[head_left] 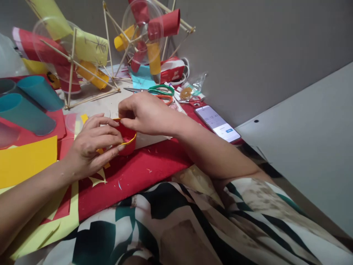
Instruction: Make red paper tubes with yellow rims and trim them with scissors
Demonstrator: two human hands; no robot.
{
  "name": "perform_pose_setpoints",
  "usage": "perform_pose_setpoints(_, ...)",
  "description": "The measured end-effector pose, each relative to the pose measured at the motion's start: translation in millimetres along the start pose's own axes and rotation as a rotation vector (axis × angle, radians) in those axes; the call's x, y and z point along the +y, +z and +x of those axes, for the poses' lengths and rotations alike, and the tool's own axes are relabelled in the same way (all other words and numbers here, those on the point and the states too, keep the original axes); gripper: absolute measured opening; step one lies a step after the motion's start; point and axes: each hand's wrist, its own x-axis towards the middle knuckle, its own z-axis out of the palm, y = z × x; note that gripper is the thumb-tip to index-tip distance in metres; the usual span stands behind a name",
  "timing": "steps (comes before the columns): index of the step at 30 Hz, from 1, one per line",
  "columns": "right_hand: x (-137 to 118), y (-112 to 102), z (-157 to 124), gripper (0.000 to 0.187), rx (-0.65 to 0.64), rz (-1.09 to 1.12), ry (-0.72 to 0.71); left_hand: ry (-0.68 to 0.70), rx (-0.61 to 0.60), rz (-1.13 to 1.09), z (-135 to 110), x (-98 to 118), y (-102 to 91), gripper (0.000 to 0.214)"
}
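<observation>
A small red paper cup with a yellow rim stands on the red-covered work surface, its open top facing up. My left hand grips it from the left, thumb along the near rim and fingers across the top. At the far rim, my right hand has its fingers curled and pinched; whether they hold the rim or a small piece there is hidden. Scraps of yellow paper lie under and beside my left hand.
Stick frames with paper-tube wheels stand behind. Green-handled scissors, orange-handled scissors and a lit phone lie right. Teal plastic cups and a yellow sheet are left. A grey wall bounds the back.
</observation>
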Motion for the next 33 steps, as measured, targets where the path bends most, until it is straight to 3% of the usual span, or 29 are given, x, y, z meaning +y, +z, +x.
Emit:
perform_pose_setpoints(7,-6.3,0.6,2.0,0.013,0.015,-0.127,-0.008,-0.012,-0.001,-0.003,-1.2,-4.2,0.7,0.004)
perform_pose_setpoints(11,-4.7,2.7,3.2,0.014,0.035,-0.102,0.004,0.048,0.035,-0.005,-0.9,-8.2,1.7,0.003)
perform_pose_setpoints(20,0.4,-0.6,0.6,0.014,0.046,-0.021,-0.046,-0.022,0.047,0.046,-1.7,0.2,3.1,0.007)
perform_pose_setpoints(25,3.5,-16.4,-11.4,0.019,0.287,0.187,-0.108,-0.08,0.097,0.048,-1.3,3.7,-0.1,0.012)
perform_pose_setpoints(27,2.7,-17.9,-17.1,0.016,0.227,0.267,-0.174,-0.084,0.118,0.044,-1.0,4.4,-0.8,0.012)
perform_pose_setpoints(31,5.9,-9.5,-22.1,0.01,-0.025,0.31,-0.348,-0.046,0.126,0.047,-2.3,4.7,0.8,0.01)
perform_pose_setpoints(33,10.0,-3.8,-21.6,0.011,-0.07,0.305,-0.38,-0.046,0.116,0.054,-3.6,4.4,1.9,0.012)
